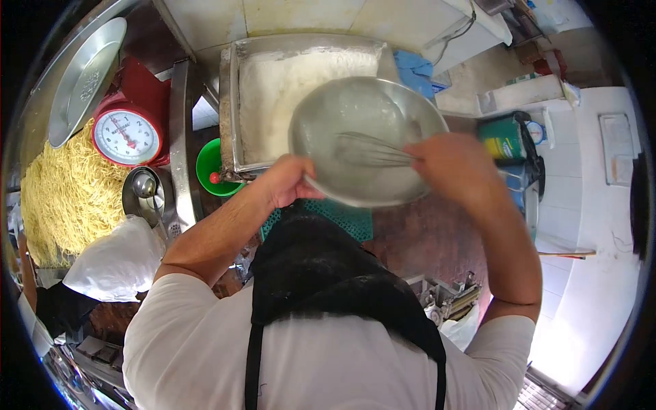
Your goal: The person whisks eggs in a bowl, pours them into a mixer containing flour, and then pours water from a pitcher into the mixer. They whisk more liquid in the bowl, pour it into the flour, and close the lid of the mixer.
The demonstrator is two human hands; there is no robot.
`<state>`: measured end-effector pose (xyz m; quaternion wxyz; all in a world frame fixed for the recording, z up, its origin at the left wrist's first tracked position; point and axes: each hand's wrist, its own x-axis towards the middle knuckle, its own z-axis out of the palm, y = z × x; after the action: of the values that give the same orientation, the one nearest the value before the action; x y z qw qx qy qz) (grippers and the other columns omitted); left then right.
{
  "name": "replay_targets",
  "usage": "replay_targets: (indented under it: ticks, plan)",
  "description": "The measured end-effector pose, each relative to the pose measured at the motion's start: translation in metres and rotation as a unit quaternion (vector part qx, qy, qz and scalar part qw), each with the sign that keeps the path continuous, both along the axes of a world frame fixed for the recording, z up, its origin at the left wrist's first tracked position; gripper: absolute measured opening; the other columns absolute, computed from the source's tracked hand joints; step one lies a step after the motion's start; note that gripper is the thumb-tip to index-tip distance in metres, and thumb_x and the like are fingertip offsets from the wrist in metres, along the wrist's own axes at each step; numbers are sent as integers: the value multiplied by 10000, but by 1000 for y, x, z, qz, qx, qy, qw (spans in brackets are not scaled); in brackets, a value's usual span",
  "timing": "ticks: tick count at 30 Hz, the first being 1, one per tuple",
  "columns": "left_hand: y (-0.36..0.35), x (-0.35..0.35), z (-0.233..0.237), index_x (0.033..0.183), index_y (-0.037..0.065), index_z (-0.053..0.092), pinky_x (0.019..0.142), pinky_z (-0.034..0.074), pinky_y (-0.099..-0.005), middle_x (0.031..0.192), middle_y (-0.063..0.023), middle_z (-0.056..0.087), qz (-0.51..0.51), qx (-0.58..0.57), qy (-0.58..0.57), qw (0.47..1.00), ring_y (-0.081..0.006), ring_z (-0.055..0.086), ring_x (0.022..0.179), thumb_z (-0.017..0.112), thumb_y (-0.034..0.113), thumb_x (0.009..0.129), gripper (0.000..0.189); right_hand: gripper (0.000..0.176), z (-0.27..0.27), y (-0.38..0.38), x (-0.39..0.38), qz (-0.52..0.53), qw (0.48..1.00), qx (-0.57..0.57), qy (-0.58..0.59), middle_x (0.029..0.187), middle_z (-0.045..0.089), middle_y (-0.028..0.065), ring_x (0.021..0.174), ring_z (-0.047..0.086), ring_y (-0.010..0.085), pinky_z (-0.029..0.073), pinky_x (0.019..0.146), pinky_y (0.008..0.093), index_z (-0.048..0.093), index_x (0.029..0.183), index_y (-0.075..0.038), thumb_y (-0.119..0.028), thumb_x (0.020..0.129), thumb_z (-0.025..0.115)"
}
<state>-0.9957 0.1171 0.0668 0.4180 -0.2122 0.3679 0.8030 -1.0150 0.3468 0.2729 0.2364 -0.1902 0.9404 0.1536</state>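
Observation:
A wide metal mixing bowl (307, 147) is tilted in front of me, with a whitish-grey mix inside. My left hand (292, 181) grips its near left rim, fingers closed round the edge. In my right hand (454, 164), somewhat blurred, is the handle of a wire whisk (376, 152), whose wires lie in the bowl. Behind the bowl and partly covered by it stands a rectangular metal tray (236, 102) holding white powder that looks like flour (273, 89).
On the left, a red dial scale (126, 137) with a metal pan (87, 82) stands beside a heap of yellow noodles (58, 198). Nearby are a metal pot with ladles (147, 191), a plastic bag (116, 263) and a green bucket (210, 167). A blue cloth (413, 68) lies right of the tray.

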Motion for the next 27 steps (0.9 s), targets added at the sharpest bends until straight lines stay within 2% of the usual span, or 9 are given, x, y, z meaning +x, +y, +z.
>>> replay_targets:
  ticks: [4, 6, 11, 19, 22, 25, 27]
  plan:
    - [12, 5, 1, 1000, -115, 523, 718, 599, -419, 938, -198, 624, -26, 8, -8, 1000, -324, 672, 780, 498, 19, 733, 299, 228, 13, 17, -2, -41, 998, 15, 48, 926, 666, 154, 902, 638, 338, 499, 806, 452, 689, 940, -107, -171, 805, 516]
    - [19, 3, -1, 1012, -106, 522, 728, 595, -431, 946, -192, 623, -46, 28, -7, 999, -323, 668, 804, 496, 22, 741, 300, 223, 22, 16, -4, -111, 988, 87, 61, 937, 665, 144, 924, 633, 322, 494, 814, 446, 688, 945, -113, -188, 802, 534]
    - [33, 0, -7, 1033, -97, 517, 733, 590, -445, 953, -180, 627, -49, 53, -23, 997, -321, 667, 824, 492, 24, 749, 310, 224, 35, 20, -5, -117, 986, 102, 67, 951, 663, 146, 925, 631, 323, 491, 827, 440, 689, 967, -113, -194, 805, 557]
    - [36, -10, -19, 1082, -110, 504, 747, 595, -406, 1011, -205, 626, -26, 115, -2, 993, -301, 672, 861, 457, 31, 752, 361, 243, 46, 12, -11, -135, 978, 137, 87, 973, 659, 158, 938, 627, 327, 489, 840, 432, 684, 998, -92, -203, 809, 580]
    - [33, -15, -15, 1088, -114, 495, 741, 597, -399, 1015, -206, 624, -13, 121, 3, 993, -301, 671, 859, 450, 37, 760, 364, 233, 44, 8, -15, -127, 982, 110, 91, 959, 664, 154, 934, 629, 326, 493, 833, 430, 691, 992, -113, -193, 808, 574]
    - [33, -16, -11, 1097, -114, 489, 740, 596, -399, 1015, -206, 624, -2, 106, -1, 994, -303, 670, 859, 454, 40, 764, 369, 228, 41, 3, -22, -101, 984, 113, 96, 918, 670, 173, 897, 643, 340, 503, 803, 435, 697, 962, -83, -179, 796, 575]
    - [36, -17, -11, 1094, -122, 486, 743, 594, -405, 1015, -212, 622, 2, 107, 4, 994, -309, 670, 854, 456, 40, 764, 369, 217, 33, 6, -33, -125, 975, 163, 80, 880, 649, 180, 880, 621, 359, 479, 793, 469, 676, 859, -85, -190, 816, 492]
